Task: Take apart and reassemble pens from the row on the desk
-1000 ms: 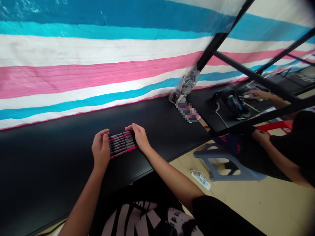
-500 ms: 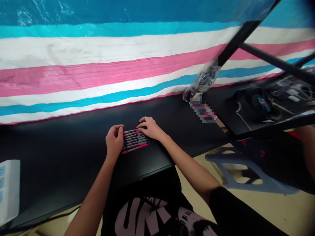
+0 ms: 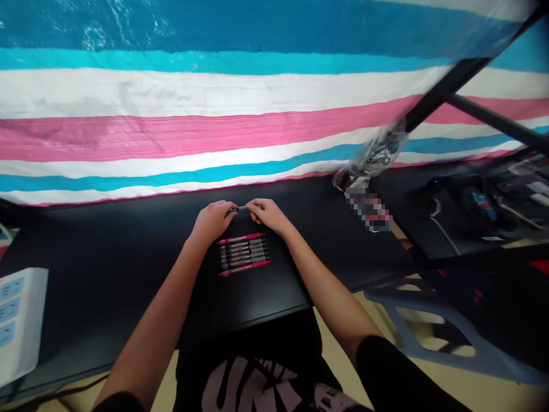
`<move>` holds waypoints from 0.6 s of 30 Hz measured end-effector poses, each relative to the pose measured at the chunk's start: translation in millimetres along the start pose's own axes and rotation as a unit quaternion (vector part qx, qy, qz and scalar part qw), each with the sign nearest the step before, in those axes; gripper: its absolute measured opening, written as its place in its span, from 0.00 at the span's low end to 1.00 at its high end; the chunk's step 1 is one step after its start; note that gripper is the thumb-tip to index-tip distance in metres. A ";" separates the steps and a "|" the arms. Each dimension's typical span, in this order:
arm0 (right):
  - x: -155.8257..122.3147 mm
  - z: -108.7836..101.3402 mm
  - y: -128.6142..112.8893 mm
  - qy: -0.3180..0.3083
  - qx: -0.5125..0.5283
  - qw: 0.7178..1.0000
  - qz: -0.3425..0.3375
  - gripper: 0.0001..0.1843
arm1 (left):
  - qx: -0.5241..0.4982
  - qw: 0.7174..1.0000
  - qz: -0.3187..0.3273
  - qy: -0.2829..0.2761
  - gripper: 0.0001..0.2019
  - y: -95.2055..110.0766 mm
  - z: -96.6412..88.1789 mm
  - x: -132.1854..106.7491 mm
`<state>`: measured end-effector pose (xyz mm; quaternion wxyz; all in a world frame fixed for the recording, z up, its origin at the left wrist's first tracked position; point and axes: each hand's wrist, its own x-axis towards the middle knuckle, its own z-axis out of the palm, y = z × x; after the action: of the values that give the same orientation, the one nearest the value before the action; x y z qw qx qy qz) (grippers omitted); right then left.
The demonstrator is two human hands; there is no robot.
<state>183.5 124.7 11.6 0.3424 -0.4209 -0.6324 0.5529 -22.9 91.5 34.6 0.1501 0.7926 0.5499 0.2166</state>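
Observation:
A row of several pens, pink and dark, lies side by side on the black table. Just behind the row, my left hand and my right hand hold one dark pen between them, each pinching an end. The pen is level, a little above the table. Both hands have their fingers closed on it.
A striped pink, white and blue sheet hangs behind the table. A white power strip lies at the left edge. A clear plastic bag sits at the back right by a black frame bar. A grey stool stands on the floor to the right.
Both hands have left the ends of the pen row and moved back behind it, now holding one pen between them. The view has swung left.

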 end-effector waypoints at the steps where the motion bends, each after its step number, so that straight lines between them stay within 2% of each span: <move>1: 0.8 1.4 3.2 -0.001 0.010 1.000 0.004 0.19 | 0.002 1.000 0.005 0.010 0.12 -1.6 2.5 -0.9; 4: -0.5 4.7 10.7 0.017 0.030 0.999 -0.010 0.20 | -0.043 0.999 0.026 0.022 0.12 -5.6 9.2 -4.3; 7: -3.1 7.7 12.1 0.036 0.034 0.998 -0.043 0.14 | -0.103 0.994 0.022 -0.012 0.12 -11.6 10.8 -6.3; 9: -3.8 9.9 10.4 0.028 0.048 0.997 -0.061 0.13 | -0.123 0.992 0.011 -0.031 0.12 -16.1 8.8 -7.2; 12: -4.1 12.0 7.9 0.026 0.089 0.994 -0.054 0.16 | -0.117 0.993 0.009 -0.010 0.11 -19.0 4.1 -9.1; 15: -4.6 10.8 8.2 0.048 0.031 0.998 -0.012 0.17 | -0.109 0.994 -0.002 0.004 0.11 -16.5 1.0 -11.0; 18: -5.3 8.6 9.2 0.050 -0.009 0.999 -0.017 0.19 | -0.113 0.993 -0.021 -0.003 0.10 -14.0 0.7 -12.0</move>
<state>179.4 116.6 1.3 0.3793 -0.4402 -0.6262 0.5199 -37.5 85.2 25.2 0.2443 0.7596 0.5378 0.2721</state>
